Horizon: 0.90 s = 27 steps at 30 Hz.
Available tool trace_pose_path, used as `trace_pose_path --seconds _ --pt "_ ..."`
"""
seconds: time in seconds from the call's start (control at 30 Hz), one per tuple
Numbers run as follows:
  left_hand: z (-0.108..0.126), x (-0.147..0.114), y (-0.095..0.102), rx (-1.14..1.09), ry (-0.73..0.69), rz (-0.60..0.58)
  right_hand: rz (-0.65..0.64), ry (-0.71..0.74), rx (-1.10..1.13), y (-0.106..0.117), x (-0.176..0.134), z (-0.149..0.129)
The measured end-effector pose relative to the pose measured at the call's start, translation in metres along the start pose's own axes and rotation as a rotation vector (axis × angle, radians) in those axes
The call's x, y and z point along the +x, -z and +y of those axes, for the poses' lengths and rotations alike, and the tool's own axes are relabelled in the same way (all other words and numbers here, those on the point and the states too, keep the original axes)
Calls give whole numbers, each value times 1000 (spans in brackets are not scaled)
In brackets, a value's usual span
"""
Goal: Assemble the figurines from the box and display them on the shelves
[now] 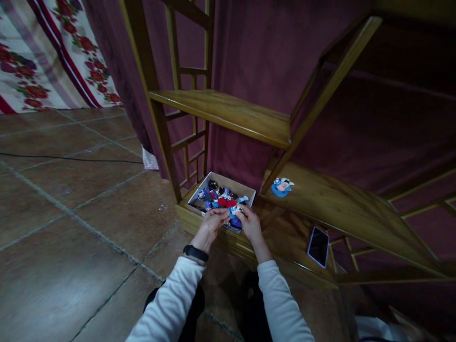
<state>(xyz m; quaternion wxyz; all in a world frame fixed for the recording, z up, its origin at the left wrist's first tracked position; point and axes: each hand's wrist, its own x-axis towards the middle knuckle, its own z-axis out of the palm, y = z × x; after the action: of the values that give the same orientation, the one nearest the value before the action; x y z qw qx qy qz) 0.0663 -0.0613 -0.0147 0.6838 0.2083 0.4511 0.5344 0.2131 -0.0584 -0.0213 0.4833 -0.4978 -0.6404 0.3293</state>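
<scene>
While no brand, label or writing can be read anywhere in view, the contents can be listed. Both hands meet at the near edge of a shallow cardboard box [221, 179]: the left hand [213, 222] and the right hand [249, 222] together pinch one small blue and white toy figure [235, 210] between their fingertips, just above the box's front rim. The box holds a jumble of small figures in red, blue, black and white; single items cannot be told apart. It rests on the lowest shelf [285, 237] of a wooden shelving unit. A black wristband [195, 253] sits on the left wrist. One more figure on a blue base [281, 186] stands alone on the middle shelf [342, 202], well apart from the box. A phone [318, 246] lies face up on the lowest shelf, to the right. Brown floor tiles [71, 213], a dark red curtain [270, 52] and a floral cloth [46, 52] surround the unit.
</scene>
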Motion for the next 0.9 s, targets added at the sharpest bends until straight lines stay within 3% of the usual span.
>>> trace_pose_path --seconds 0.23,0.57,0.77,0.9 --pt "-6 0 1 -10 -19 3 3 5 -12 -1 -2 -2" --pt "-18 -1 -2 -48 57 44 -42 28 -86 5 -7 1" --pt "-21 1 -10 -175 142 71 121 -118 143 -11 -7 12" --pt "-22 -9 -9 -244 160 71 145 -121 264 -14 -19 14"
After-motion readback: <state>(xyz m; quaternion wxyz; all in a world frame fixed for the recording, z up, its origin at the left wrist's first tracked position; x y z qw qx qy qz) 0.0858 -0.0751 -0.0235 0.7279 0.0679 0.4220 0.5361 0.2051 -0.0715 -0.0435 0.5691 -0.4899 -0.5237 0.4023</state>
